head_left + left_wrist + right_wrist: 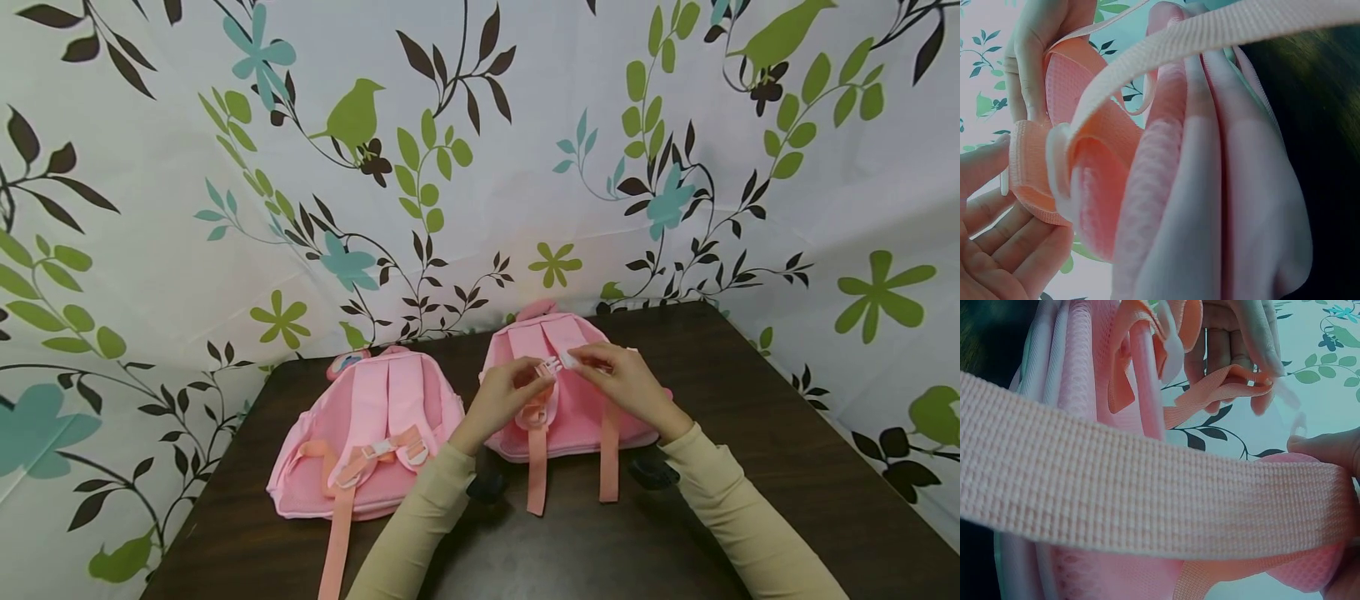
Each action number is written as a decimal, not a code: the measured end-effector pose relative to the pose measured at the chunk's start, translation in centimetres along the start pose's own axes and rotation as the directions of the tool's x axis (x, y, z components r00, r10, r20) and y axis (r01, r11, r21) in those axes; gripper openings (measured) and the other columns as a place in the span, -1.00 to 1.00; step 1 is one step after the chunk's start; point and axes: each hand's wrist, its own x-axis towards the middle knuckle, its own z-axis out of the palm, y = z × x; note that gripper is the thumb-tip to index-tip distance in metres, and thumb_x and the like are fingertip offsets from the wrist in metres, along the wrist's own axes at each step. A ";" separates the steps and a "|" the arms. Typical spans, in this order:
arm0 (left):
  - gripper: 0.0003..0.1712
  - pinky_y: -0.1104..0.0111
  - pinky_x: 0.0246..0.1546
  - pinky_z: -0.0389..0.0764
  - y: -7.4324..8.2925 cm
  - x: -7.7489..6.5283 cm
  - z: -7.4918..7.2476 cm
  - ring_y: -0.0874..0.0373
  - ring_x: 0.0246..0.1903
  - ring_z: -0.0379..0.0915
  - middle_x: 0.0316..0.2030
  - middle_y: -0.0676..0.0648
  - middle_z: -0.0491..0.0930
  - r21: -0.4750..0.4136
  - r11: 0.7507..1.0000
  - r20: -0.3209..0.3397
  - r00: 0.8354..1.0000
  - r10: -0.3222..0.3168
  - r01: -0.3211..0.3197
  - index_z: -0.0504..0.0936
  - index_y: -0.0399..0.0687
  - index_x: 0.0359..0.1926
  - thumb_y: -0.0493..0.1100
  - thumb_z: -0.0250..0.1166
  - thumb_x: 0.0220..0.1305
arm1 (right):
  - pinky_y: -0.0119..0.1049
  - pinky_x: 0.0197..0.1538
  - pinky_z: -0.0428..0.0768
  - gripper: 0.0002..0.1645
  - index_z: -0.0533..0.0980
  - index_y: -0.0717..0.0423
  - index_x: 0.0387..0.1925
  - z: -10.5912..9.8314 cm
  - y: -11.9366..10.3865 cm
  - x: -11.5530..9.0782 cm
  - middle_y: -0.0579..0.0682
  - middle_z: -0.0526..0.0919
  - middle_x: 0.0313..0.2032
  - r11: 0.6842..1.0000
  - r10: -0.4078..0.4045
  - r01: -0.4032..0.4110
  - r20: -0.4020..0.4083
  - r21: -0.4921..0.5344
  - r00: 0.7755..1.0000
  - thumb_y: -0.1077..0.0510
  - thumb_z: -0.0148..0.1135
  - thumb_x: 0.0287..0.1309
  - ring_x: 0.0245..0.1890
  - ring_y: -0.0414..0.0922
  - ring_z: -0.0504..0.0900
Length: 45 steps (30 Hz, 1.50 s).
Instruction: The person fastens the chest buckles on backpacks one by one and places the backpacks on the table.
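Observation:
A pink backpack [577, 408] lies on the dark table with its shoulder straps facing me. My left hand [513, 392] pinches one half of a white side-release buckle [551, 365], which sits on an orange webbing strap [1222, 384]. Opposite it, my right hand [626, 379] holds the other white buckle half [567, 360] between thumb and fingers. The two halves point at each other with a small gap between them in the right wrist view. Beside the right thumb [1329, 447] shows a padded pink strap end [1304, 575].
A second pink backpack [375, 417] lies to the left, its orange chest strap joined by a white buckle [377, 450]. Loose orange strap tails [537, 475] hang toward me over the dark table [600, 558]. A patterned cloth [480, 167] hangs behind.

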 end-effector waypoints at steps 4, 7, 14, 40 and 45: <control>-0.69 0.39 -0.29 0.60 -0.1 0.0 0.1 0.27 -0.37 0.55 -0.40 0.11 0.62 0.014 1.000 0.006 1.000 -0.002 0.002 0.70 -0.01 0.01 0.04 0.34 0.37 | -0.02 -0.04 0.67 -0.65 0.68 0.18 0.05 0.1 0.0 -0.1 0.07 0.74 -0.05 1.000 -0.021 0.021 -0.005 -0.014 1.000 0.23 0.41 0.22 -0.10 -0.03 0.68; -0.67 0.40 -0.30 0.59 -0.1 0.0 0.2 0.27 -0.37 0.54 -0.40 0.12 0.62 0.025 1.000 0.011 1.000 -0.009 0.009 0.70 -0.02 0.01 0.05 0.34 0.37 | -0.01 -0.04 0.66 -0.65 0.67 0.19 0.05 0.1 0.1 -0.1 0.07 0.74 -0.04 0.999 -0.030 0.030 0.004 -0.017 1.000 0.25 0.40 0.22 -0.10 -0.02 0.67; -0.69 0.41 -0.27 0.59 -0.1 0.0 0.1 0.27 -0.32 0.56 -0.35 0.11 0.65 0.036 0.999 0.035 0.999 -0.014 0.013 0.71 -0.02 -0.01 0.05 0.34 0.37 | -0.04 -0.05 0.66 -0.66 0.68 0.19 0.05 0.1 0.1 -0.1 0.07 0.74 -0.05 0.999 -0.045 0.046 0.022 -0.025 0.999 0.26 0.40 0.22 -0.10 -0.04 0.67; -0.78 0.47 -0.50 0.42 -0.1 0.3 -0.9 0.29 -0.49 0.42 -0.49 0.11 0.56 0.125 0.992 0.214 0.976 -0.039 0.012 0.73 0.00 -0.11 0.00 0.37 0.35 | -0.22 -0.21 0.63 -0.70 0.68 0.27 -0.05 0.7 0.5 -0.8 0.09 0.73 -0.13 0.984 -0.130 0.137 0.068 -0.113 0.989 0.33 0.42 0.15 -0.24 -0.09 0.64; -0.75 0.47 -0.47 0.43 -0.1 0.5 -0.7 0.30 -0.46 0.43 -0.46 0.13 0.59 0.120 0.992 0.232 0.971 -0.055 0.027 0.75 -0.02 -0.07 0.01 0.37 0.36 | -0.10 -0.12 0.65 -0.70 0.69 0.25 -0.04 0.9 0.2 -0.8 0.09 0.73 -0.10 0.983 -0.127 0.138 0.097 -0.122 0.987 0.32 0.42 0.16 -0.14 -0.02 0.68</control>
